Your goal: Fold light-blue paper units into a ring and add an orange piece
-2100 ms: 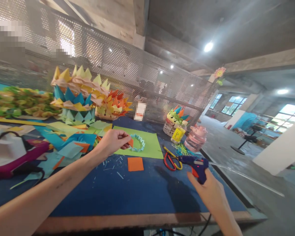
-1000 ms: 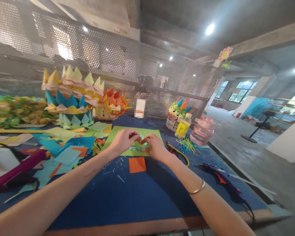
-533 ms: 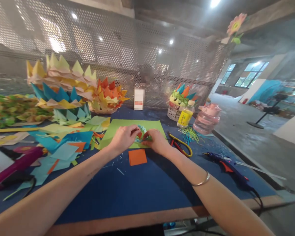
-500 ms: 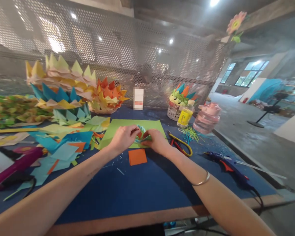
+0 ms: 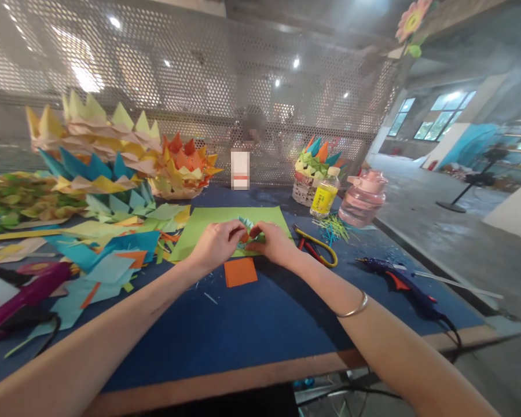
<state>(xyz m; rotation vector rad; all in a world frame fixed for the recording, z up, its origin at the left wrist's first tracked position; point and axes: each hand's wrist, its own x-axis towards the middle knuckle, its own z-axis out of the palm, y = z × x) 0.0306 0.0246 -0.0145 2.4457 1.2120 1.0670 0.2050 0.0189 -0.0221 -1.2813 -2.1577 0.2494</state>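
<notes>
Over a green paper sheet (image 5: 204, 223), both hands close round a small craft of folded light blue paper (image 5: 245, 222). My left hand (image 5: 212, 246) pinches a small orange paper piece (image 5: 245, 237) at its middle. On the other side, my right hand (image 5: 274, 242) has its thumb and fingers bent on the light blue paper's edge; the fingers hide much of it. Just in front of the green sheet lie stacked orange paper squares (image 5: 241, 273). Scissors with yellow and red handles (image 5: 319, 246) rest to the right of my right hand.
A dark blue glue gun (image 5: 408, 286) lies at right, a purple one (image 5: 30, 289) at left. Paper scraps (image 5: 108, 260) and folded-paper bowls (image 5: 99, 168) fill the left side. Behind the scissors stand a yellow-labelled bottle (image 5: 324, 197), a pink jug (image 5: 363, 200) and a small basket (image 5: 304, 191).
My fingers have shifted only slightly, drawing a little closer together round the light blue paper. The whole view has moved a little, so things appear slightly further left and higher.
</notes>
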